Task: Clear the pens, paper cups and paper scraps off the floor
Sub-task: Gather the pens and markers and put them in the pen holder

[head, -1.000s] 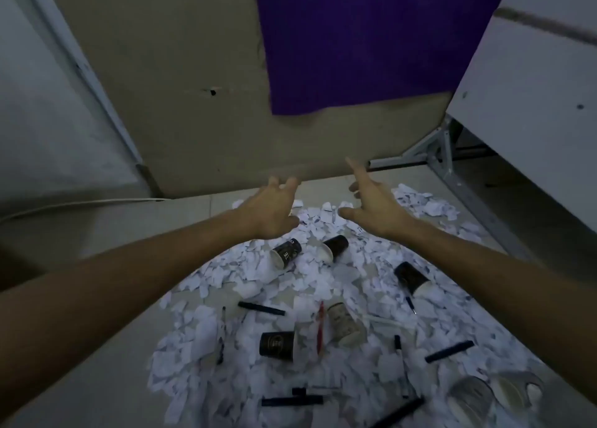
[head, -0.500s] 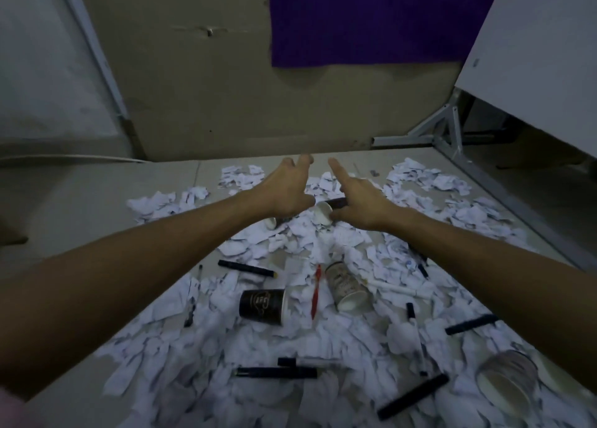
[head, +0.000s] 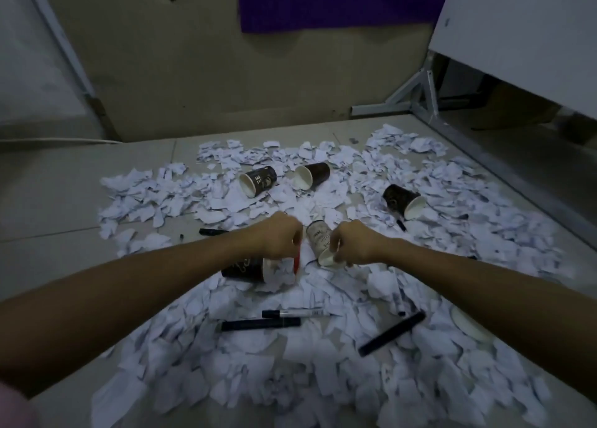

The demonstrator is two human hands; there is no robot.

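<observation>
White paper scraps [head: 323, 379] cover the floor. My left hand [head: 280, 237] grips a red pen [head: 296, 261] that points down, just above a black paper cup [head: 244, 269] lying on its side. My right hand [head: 355, 243] is curled beside the mouth of a pale paper cup [head: 318, 237] and seems to pinch a thin white pen [head: 338, 245]. Farther back lie a black cup [head: 258, 180], a brown cup [head: 311, 175] and another black cup [head: 402, 200]. Closer to me lie a black marker [head: 260, 324], a white pen [head: 295, 313] and a second black marker [head: 392, 332].
A beige wall with a purple cloth [head: 323, 4] closes the back. A white table stands on metal legs [head: 423, 101] at the right, its rail running along the floor. A cable [head: 58, 140] runs along the left wall. Another cup [head: 465, 326] lies half hidden by my right forearm.
Both hands came down and back from the far cups to the middle of the pile. The left one closed round the red pen, the right one curled at the pale cup.
</observation>
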